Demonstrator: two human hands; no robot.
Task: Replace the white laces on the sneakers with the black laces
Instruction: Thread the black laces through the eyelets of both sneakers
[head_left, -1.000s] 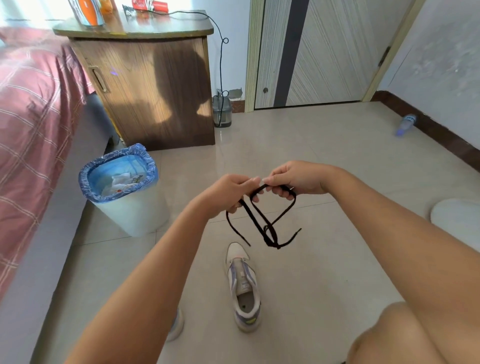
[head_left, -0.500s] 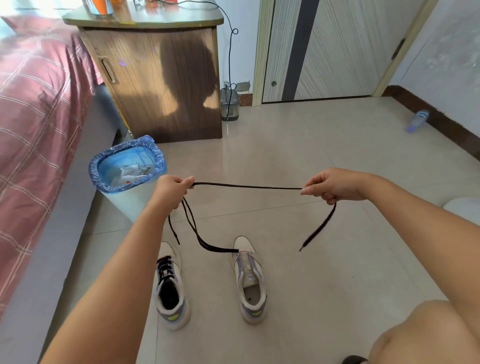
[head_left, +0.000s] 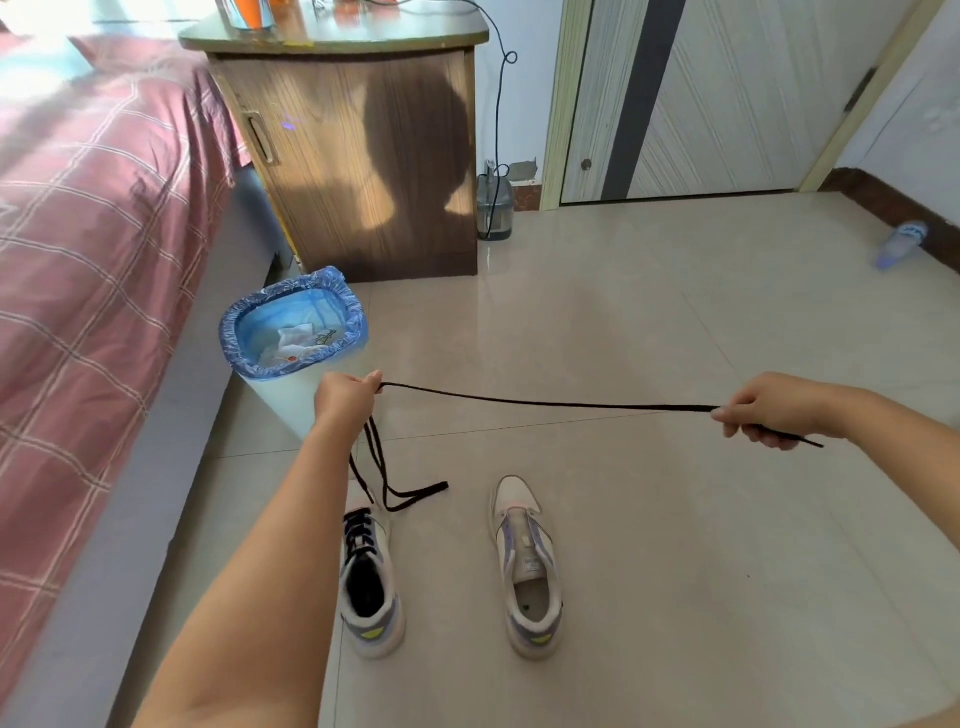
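1. Left hand (head_left: 347, 396) and right hand (head_left: 774, 410), fingers pinching, stretch a black lace (head_left: 545, 404) taut above the floor (head_left: 675, 322).
2. Below stand two sneakers: left sneaker (head_left: 370, 582) black-laced, right sneaker (head_left: 525, 566) unlaced.

- left sneaker (head_left: 370, 582): its inner side sits behind the forearm
- stuff on the nightstand (head_left: 332, 31) gets chopped by the top edge
- trash in the bin (head_left: 293, 332) beside the nightstand is too small to make out

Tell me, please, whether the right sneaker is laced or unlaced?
Unlaced: the right sneaker shows a bare tongue without lacing, while the left sneaker already carries black lacing.
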